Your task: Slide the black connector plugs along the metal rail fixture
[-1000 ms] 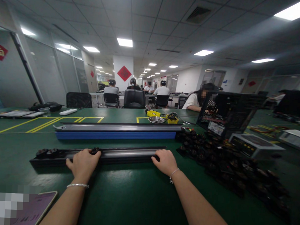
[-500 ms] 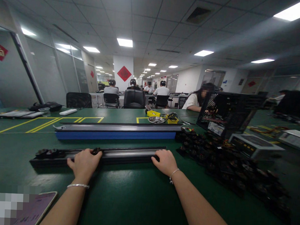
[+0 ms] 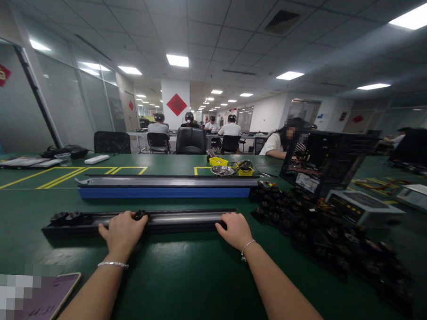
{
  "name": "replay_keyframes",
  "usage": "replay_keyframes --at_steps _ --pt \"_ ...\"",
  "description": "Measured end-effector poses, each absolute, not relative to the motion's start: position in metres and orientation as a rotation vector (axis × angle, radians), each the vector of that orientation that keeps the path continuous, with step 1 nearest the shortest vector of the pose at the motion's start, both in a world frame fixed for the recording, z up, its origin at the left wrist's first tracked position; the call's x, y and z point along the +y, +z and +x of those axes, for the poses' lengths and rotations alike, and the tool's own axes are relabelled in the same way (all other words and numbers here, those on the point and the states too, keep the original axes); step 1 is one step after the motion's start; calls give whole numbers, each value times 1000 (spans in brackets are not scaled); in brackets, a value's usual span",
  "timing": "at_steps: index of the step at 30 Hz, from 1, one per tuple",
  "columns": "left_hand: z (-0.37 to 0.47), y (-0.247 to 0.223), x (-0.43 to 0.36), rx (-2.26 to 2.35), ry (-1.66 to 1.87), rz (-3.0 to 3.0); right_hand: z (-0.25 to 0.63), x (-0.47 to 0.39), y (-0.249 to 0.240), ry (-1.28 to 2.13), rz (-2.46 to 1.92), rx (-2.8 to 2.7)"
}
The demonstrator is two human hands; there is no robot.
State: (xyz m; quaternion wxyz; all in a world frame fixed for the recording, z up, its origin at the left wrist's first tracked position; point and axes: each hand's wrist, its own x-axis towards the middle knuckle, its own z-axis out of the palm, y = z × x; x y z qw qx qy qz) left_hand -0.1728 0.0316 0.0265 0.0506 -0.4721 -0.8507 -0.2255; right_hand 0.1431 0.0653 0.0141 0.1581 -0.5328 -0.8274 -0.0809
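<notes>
A long black rail (image 3: 186,219) with a shiny metal channel lies across the green table. Small black parts (image 3: 69,218) sit in its left end. My left hand (image 3: 124,231) is over the middle of the rail, its fingers closed on another small black part (image 3: 139,215). The right end of the rail is gripped by my right hand (image 3: 234,230), thumb on the near side and fingers over the top. Behind it, parallel, lies a second rail (image 3: 170,181) on a long blue base (image 3: 166,192).
A heap of black parts (image 3: 323,231) spreads over the right side, beside an open computer case (image 3: 323,160) and a metal power unit (image 3: 363,206). Yellow trays (image 3: 218,161) and a round metal dish (image 3: 222,170) stand behind the rails. A phone (image 3: 55,297) lies front left. A person (image 3: 276,144) sits beyond the case.
My left hand has shifted slightly to the right along the rail, and the small black part at its fingers has moved with it. My right hand has stayed in place.
</notes>
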Motion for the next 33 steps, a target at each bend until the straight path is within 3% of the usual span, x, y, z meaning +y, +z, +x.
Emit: replay_keyframes --at_steps 33 --pt "-165 25 36 -2586 -629 -1491 144 65 15 -236 -1531 -2374"
